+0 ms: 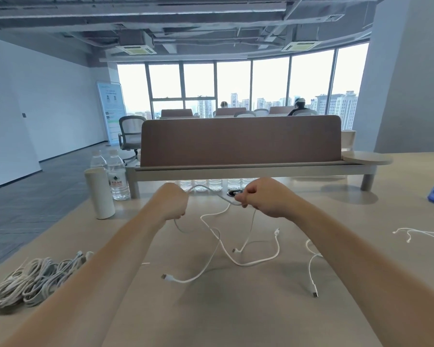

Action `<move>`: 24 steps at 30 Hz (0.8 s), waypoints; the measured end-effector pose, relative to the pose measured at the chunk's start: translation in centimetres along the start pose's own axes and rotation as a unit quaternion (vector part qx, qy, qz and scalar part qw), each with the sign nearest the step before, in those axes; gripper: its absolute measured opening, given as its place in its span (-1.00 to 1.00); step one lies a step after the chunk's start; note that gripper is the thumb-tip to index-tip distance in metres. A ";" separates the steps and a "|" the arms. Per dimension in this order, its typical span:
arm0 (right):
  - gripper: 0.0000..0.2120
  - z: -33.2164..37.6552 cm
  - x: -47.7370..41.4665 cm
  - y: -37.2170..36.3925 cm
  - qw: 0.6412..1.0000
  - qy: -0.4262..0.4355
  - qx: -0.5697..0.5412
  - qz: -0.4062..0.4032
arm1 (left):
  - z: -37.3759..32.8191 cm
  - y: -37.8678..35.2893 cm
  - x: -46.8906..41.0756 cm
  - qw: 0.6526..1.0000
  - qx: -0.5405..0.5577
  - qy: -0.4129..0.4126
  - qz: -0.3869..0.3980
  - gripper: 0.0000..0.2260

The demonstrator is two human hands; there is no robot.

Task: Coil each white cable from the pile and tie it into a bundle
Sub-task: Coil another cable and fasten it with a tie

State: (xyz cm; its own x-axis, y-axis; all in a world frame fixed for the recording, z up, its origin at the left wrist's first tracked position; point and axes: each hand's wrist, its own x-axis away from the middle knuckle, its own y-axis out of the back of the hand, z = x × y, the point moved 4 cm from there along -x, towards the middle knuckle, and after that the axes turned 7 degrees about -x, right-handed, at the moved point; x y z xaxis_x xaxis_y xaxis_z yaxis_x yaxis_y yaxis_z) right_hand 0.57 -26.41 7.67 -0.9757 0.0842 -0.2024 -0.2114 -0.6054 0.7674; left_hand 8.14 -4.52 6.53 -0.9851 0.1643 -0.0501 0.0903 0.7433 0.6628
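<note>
- Step in hand, as I judge it: starting the coil. Keep loops even and let the slack feed freely; watch that the trailing plugs don't snag.
- Left hand point(174, 205) and right hand point(262, 200) are raised above the table point(236, 311), set apart, each curled tight on the white cable point(229, 201).
- A short span arcs between the fists. The rest droops below and toward the person, tangled on the tabletop.
- Finished bundles point(35, 276) lie near left; another loose cable point(311, 269) lies right.
</note>
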 end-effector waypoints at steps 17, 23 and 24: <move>-0.76 2.9 0.8 1.7 0.992 0.080 -0.077 -0.054 | -4.9 -1.9 2.5 0.955 -0.170 -0.241 -0.002 -0.74; -0.81 0.2 0.8 1.0 0.999 0.022 -0.029 0.012 | -3.3 -1.0 1.9 0.976 -0.070 -0.202 -0.046 -0.73; -0.76 0.2 0.8 1.0 0.999 0.023 -0.026 0.000 | -3.1 -1.0 1.8 0.978 -0.062 -0.192 -0.049 -0.73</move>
State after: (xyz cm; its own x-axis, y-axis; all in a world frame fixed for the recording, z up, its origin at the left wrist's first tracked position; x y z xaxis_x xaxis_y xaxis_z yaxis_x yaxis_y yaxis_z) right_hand -0.47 -26.78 8.44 -0.9717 0.0491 -0.2312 -0.2073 -0.6464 0.7343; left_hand 5.83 -6.98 8.13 -0.8589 0.3446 -0.3789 -0.0443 0.6871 0.7252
